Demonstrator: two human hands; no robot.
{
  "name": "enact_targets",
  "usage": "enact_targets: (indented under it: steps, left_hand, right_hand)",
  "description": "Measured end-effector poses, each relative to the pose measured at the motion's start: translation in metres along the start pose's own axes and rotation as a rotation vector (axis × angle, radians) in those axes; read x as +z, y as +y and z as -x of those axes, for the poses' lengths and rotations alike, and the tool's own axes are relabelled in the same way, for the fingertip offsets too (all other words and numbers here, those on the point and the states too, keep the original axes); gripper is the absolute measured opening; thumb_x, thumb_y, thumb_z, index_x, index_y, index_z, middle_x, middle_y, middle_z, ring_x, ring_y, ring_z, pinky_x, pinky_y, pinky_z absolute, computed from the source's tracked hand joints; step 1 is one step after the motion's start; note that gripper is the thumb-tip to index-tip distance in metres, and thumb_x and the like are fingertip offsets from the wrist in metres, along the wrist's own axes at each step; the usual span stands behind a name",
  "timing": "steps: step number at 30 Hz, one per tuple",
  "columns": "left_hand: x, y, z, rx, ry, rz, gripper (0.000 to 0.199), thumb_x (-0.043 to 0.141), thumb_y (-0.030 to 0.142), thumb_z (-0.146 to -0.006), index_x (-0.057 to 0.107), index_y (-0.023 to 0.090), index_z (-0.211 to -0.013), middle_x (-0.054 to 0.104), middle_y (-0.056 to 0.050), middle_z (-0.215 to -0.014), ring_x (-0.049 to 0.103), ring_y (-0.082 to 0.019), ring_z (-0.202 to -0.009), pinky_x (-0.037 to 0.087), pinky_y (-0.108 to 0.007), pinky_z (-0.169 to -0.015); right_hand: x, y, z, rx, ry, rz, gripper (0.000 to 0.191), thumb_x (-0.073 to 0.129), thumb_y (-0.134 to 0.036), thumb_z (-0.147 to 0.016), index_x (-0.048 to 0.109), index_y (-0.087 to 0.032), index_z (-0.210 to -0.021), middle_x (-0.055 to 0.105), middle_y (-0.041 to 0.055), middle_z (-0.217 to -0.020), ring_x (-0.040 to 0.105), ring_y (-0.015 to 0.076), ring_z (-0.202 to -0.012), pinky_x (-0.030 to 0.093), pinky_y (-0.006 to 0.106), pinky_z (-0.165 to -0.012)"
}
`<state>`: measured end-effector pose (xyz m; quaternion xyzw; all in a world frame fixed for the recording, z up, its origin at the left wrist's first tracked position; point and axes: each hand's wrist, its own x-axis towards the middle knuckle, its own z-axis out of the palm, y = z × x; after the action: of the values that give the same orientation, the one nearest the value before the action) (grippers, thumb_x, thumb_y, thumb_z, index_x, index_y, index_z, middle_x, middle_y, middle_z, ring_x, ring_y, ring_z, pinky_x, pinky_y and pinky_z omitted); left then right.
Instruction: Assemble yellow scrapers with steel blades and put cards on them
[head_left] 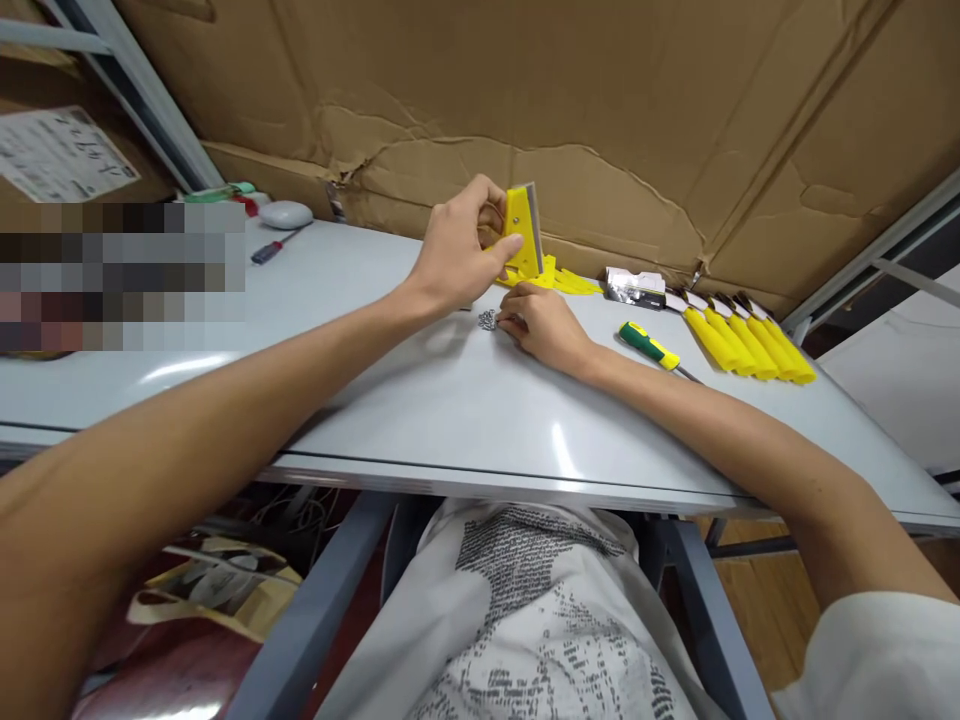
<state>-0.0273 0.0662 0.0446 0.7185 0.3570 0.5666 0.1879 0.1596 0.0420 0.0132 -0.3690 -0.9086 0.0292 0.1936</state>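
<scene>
Just above the frame's centre my left hand (457, 250) has its grip closed round the yellow scraper (523, 232), blade edge up so its face stays reachable, while my right hand (541, 325) pinches at the small screws (488, 319) on the counter (420, 400).

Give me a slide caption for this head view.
Left hand holds a yellow scraper; right hand touches small screws.

Left hand (457, 250) gripping yellow scraper (523, 232) upright, right hand (544, 325) fingertips at small screws (488, 319) on table (450, 400)
</scene>
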Motion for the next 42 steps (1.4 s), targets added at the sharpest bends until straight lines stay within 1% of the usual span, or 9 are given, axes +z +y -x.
enact_targets:
  steps: [5, 8, 13, 15, 17, 22, 26, 34, 42]
  left_hand:
    - [-0.005, 0.008, 0.003, 0.001, -0.001, -0.033, 0.07, 0.096, 0.078, -0.089, 0.056, 0.025, -0.113, 0.078, 0.004, -0.106, 0.066, -0.016, -0.094, 0.059, -0.037, -0.078]
    - [-0.008, 0.007, 0.002, 0.006, -0.006, -0.055, 0.069, 0.096, 0.078, -0.089, 0.055, 0.027, -0.112, 0.078, 0.004, -0.106, 0.067, -0.015, -0.086, 0.059, -0.037, -0.07]
    - [-0.007, 0.014, 0.003, -0.027, -0.006, -0.044, 0.072, 0.101, 0.079, -0.081, 0.054, 0.028, -0.104, 0.078, 0.006, -0.1, 0.068, -0.013, -0.081, 0.056, -0.035, -0.062]
    - [-0.003, 0.021, 0.008, -0.081, -0.079, -0.02, 0.076, 0.103, 0.08, -0.078, 0.054, 0.027, -0.103, 0.078, 0.005, -0.097, 0.069, -0.014, -0.078, 0.054, -0.034, -0.058]
    - [0.001, 0.031, 0.016, -0.136, -0.157, 0.011, 0.076, 0.103, 0.081, -0.077, 0.057, 0.028, -0.104, 0.08, 0.003, -0.097, 0.07, -0.016, -0.074, 0.053, -0.034, -0.055]
    - [0.014, 0.06, 0.041, -0.209, -0.366, 0.114, 0.058, 0.1, 0.067, -0.087, 0.063, 0.03, -0.111, 0.084, -0.002, -0.098, 0.08, -0.024, -0.072, 0.056, -0.037, -0.053]
    - [0.019, 0.071, 0.051, -0.275, -0.499, 0.173, 0.053, 0.101, 0.055, -0.088, 0.062, 0.029, -0.112, 0.083, -0.001, -0.091, 0.081, -0.024, -0.067, 0.06, -0.036, -0.052]
    - [0.027, 0.077, 0.061, -0.281, -0.536, 0.224, 0.053, 0.101, 0.048, -0.088, 0.057, 0.029, -0.109, 0.082, 0.002, -0.084, 0.081, -0.022, -0.062, 0.061, -0.031, -0.048]
    - [0.034, 0.079, 0.07, -0.224, -0.579, 0.23, 0.046, 0.099, 0.05, -0.091, 0.063, 0.026, -0.106, 0.085, 0.0, -0.087, 0.082, -0.019, -0.065, 0.058, -0.024, -0.048]
  right_hand:
    - [-0.001, -0.004, 0.002, 0.011, 0.001, -0.027, 0.021, 0.063, -0.011, -0.108, 0.083, -0.016, -0.105, 0.083, 0.0165, -0.127, 0.072, 0.0284, -0.114, 0.053, 0.039, -0.094]
    - [-0.005, -0.005, 0.011, -0.012, 0.005, -0.044, 0.016, 0.065, -0.014, -0.108, 0.081, -0.018, -0.106, 0.083, 0.0157, -0.127, 0.073, 0.029, -0.117, 0.053, 0.039, -0.095]
    - [-0.028, 0.0, 0.052, -0.213, 0.162, -0.201, 0.014, 0.069, -0.02, -0.105, 0.081, -0.02, -0.099, 0.087, 0.0074, -0.1, 0.076, 0.0207, -0.087, 0.058, 0.037, -0.086]
    - [-0.042, 0.003, 0.073, -0.245, 0.289, -0.288, 0.011, 0.073, -0.022, -0.102, 0.081, -0.023, -0.094, 0.086, 0.0028, -0.092, 0.076, 0.0177, -0.077, 0.06, 0.034, -0.078]
    - [-0.056, 0.006, 0.091, -0.181, 0.395, -0.392, 0.008, 0.081, -0.023, -0.098, 0.083, -0.025, -0.09, 0.086, 0.0005, -0.088, 0.075, 0.016, -0.071, 0.061, 0.032, -0.067]
    - [-0.072, 0.012, 0.113, -0.01, 0.546, -0.559, 0.005, 0.089, -0.031, -0.099, 0.091, -0.027, -0.1, 0.086, 0.0025, -0.092, 0.079, 0.0184, -0.077, 0.061, 0.032, -0.057]
    - [-0.071, 0.017, 0.108, 0.05, 0.538, -0.615, 0.008, 0.093, -0.033, -0.097, 0.093, -0.027, -0.102, 0.086, 0.0035, -0.095, 0.078, 0.0197, -0.081, 0.061, 0.033, -0.059]
    - [-0.074, 0.012, 0.11, -0.006, 0.528, -0.552, 0.019, 0.098, -0.051, -0.094, 0.093, -0.033, -0.096, 0.079, 0.0066, -0.111, 0.069, 0.022, -0.093, 0.057, 0.034, -0.061]
    - [-0.063, 0.01, 0.11, -0.037, 0.516, -0.523, 0.01, 0.096, -0.043, -0.093, 0.094, -0.033, -0.095, 0.071, 0.0071, -0.112, 0.063, 0.0226, -0.101, 0.056, 0.028, -0.063]
